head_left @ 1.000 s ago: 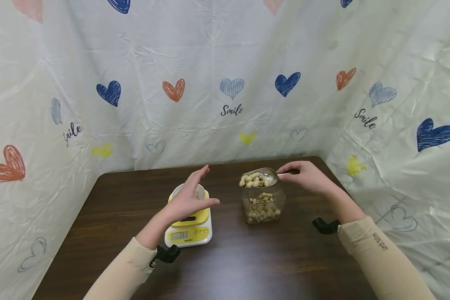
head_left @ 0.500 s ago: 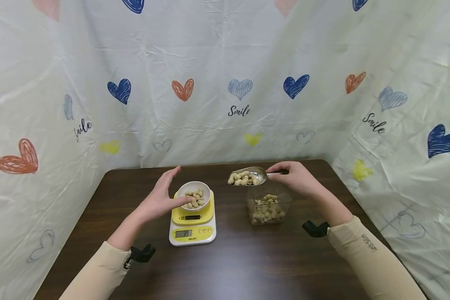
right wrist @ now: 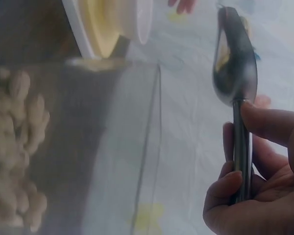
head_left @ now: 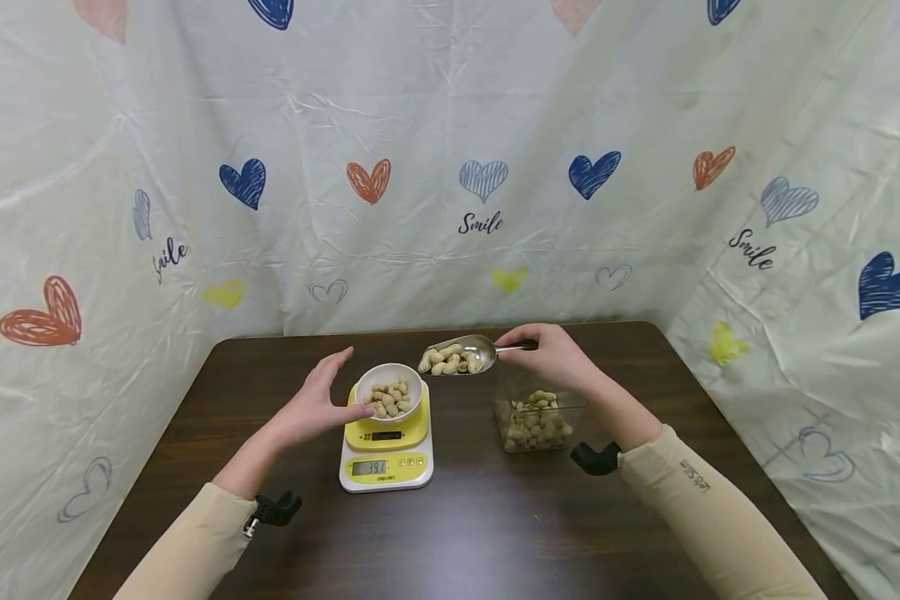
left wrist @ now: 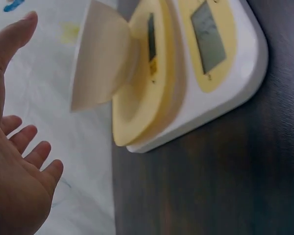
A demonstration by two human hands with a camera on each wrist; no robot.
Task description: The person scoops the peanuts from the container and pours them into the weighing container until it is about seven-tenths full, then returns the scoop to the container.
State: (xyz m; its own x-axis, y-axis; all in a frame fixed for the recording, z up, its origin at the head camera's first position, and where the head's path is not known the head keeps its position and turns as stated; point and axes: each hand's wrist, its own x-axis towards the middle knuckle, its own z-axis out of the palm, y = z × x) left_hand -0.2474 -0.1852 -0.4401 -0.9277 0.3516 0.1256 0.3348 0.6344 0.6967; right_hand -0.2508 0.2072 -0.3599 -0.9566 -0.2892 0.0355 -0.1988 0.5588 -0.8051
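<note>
My right hand (head_left: 543, 358) grips the handle of a metal scoop (head_left: 483, 353) loaded with unshelled peanuts (head_left: 450, 360). In the head view the scoop's lip is just right of a white bowl (head_left: 360, 392) holding some peanuts. That bowl stands on a yellow and white kitchen scale (head_left: 387, 479) whose display appears to read 391. Beside the bowl, fingers and thumb spread apart, is my left hand (head_left: 311, 408); its thumb overlaps the near rim. In the right wrist view, fingers wrap the scoop handle (right wrist: 242, 152) and the thumb lies along it.
A clear plastic box (head_left: 504, 433) partly filled with peanuts stands right of the scale, below my right forearm. The dark wooden table (head_left: 480, 533) runs back to a white curtain (head_left: 412, 275) printed with hearts, which also closes in both sides.
The loaded scoop has travelled left from over the clear box toward the bowl. My left hand has shifted left, uncovering the bowl. The head view has also turned slightly.
</note>
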